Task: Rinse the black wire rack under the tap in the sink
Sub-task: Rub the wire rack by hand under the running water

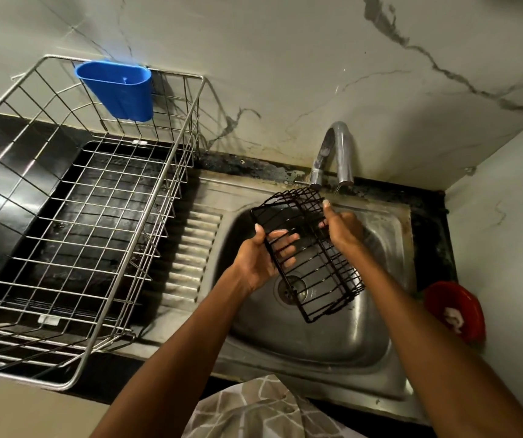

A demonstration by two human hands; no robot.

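Hands [298, 245] gripping black wire rack [314, 260]

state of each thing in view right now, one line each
black wire rack: held tilted over the sink, top end near the spout
left hand: grips rack's left edge
right hand: grips rack's right side
tap: no stream visible
steel dish basket: empty
blue holder: hangs on basket rim

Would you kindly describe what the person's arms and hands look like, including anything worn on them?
Both forearms are bare, with no sleeves in view. The left hand and right hand wear no gloves, and no rings, watch or bracelet can be seen. The fingernails look plain and fairly long. Below the arms, a grey garment with a pale line pattern shows.
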